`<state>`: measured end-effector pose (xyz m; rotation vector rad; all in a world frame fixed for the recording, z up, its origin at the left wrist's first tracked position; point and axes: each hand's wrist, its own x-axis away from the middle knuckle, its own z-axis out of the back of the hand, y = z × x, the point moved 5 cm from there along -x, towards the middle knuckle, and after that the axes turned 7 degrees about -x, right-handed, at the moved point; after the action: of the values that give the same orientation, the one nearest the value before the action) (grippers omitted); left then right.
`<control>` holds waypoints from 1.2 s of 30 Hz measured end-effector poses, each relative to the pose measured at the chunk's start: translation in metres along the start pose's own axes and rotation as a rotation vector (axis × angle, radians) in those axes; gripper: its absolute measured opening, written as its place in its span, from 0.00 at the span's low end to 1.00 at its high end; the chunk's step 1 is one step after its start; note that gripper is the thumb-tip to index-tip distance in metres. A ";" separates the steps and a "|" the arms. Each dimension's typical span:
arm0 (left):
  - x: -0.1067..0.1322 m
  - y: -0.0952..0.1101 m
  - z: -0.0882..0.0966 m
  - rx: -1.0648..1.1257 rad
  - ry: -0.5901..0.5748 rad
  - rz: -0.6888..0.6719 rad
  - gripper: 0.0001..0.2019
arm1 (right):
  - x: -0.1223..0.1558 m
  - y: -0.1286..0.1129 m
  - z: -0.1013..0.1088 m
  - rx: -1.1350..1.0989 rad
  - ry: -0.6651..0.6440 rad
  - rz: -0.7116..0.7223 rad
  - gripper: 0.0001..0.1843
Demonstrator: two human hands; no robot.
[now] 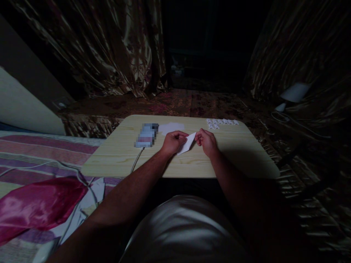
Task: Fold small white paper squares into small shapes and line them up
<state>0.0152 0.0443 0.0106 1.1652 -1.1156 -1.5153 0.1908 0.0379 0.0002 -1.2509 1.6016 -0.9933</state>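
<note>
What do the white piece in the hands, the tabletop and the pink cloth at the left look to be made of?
White piece: probably paper, matte, given its thin, straight edges.
Tabletop: pale wood or wood-look laminate, smooth; grain lines show, but not whether they are printed.
Pink cloth: likely satin or something similar, glossy, from the bright sheen on it.
</note>
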 end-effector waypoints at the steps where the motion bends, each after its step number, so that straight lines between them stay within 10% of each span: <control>1: 0.000 0.000 0.000 0.008 0.004 0.002 0.15 | 0.001 0.000 -0.001 0.029 -0.022 0.000 0.23; 8: 0.000 0.001 -0.001 0.070 -0.009 -0.016 0.15 | 0.006 0.004 -0.012 0.244 -0.234 0.037 0.17; 36: -0.006 -0.008 0.003 0.055 0.027 -0.056 0.14 | 0.003 0.012 -0.011 0.449 -0.193 0.134 0.21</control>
<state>0.0125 0.0520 0.0042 1.2602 -1.1208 -1.5149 0.1767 0.0379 -0.0084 -0.8894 1.2100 -1.0411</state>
